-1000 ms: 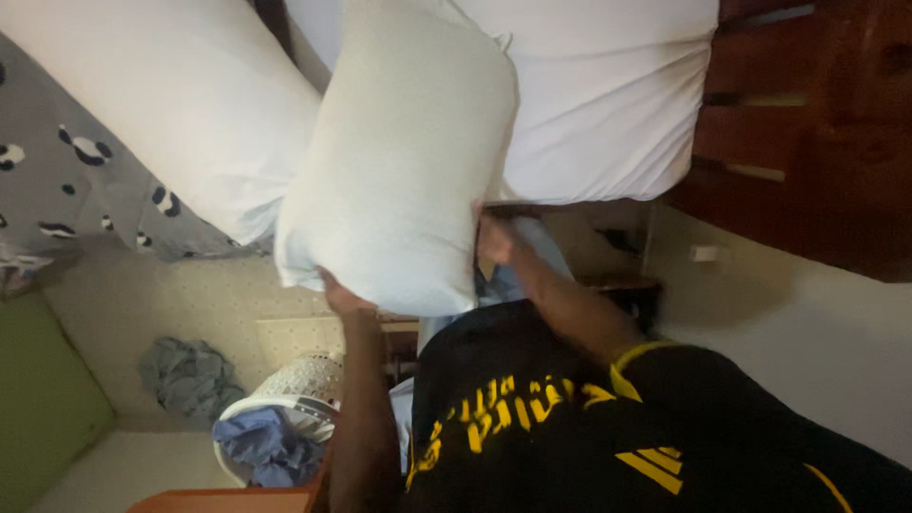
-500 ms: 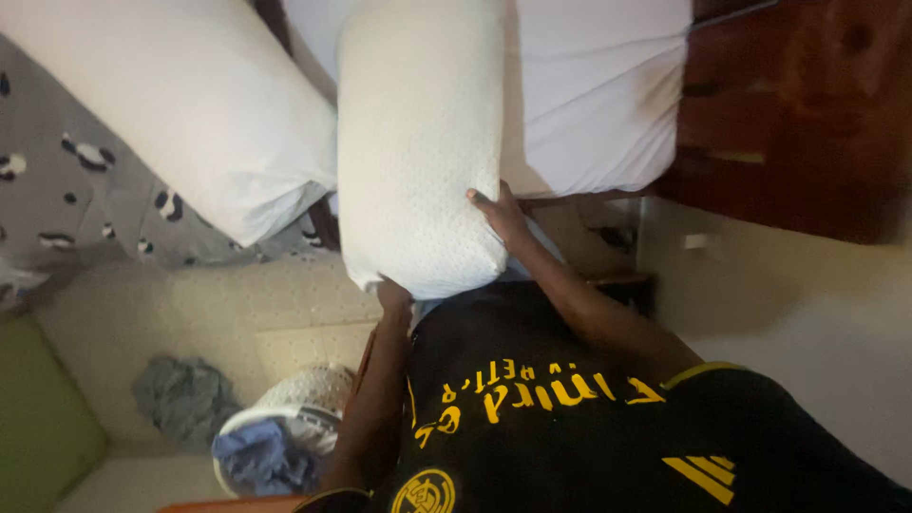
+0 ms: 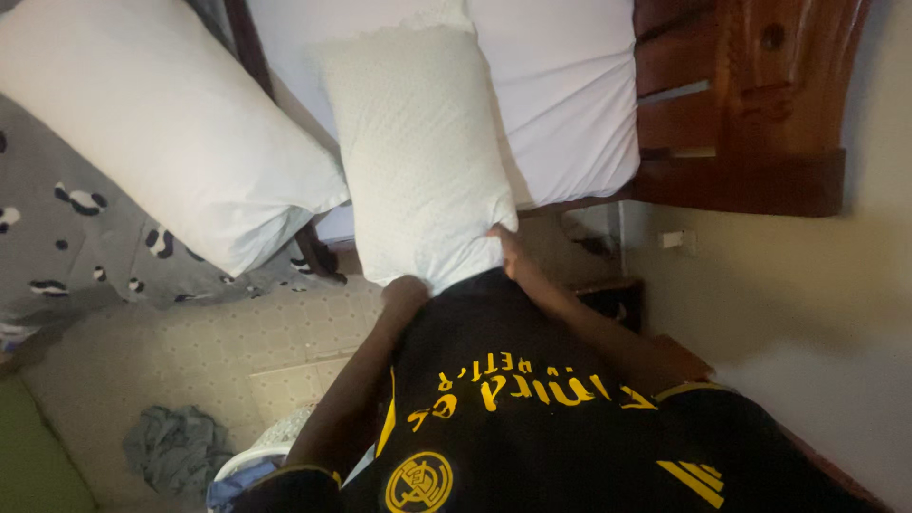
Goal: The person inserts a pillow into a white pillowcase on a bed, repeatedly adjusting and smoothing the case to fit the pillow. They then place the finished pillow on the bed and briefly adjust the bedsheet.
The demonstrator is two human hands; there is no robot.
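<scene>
While both arms reach up from the black shirt with yellow print (image 3: 532,418) at the bottom of the frame, the two hands meet the lower end of a white, dimple-textured rectangular pillow (image 3: 418,152) standing upright in the centre. At that pillow's lower left corner, the left hand (image 3: 404,290) is curled under the edge with its forearm running down and left. At the lower right corner, the right hand (image 3: 508,252) presses against the side with its fingers on the fabric, the arm bent back toward the shoulder. Each grip is closed on the pillow's bottom edge, though the fingertips are partly hidden by the fabric.

Behind the pillow's upper part is a white-sheeted mattress (image 3: 570,114), set in a dark reddish wooden bed frame (image 3: 741,123) at upper right. One more pillow, a smooth plain white pillow (image 3: 161,133), lies tilted at upper left on a grey blanket with black-and-white spots (image 3: 66,247). Two pillows show in all. On the pale patterned floor (image 3: 190,332) at lower left lies one crumpled grey-blue cloth (image 3: 176,446), beside a white woven basket (image 3: 275,446) that is mostly cut off.
</scene>
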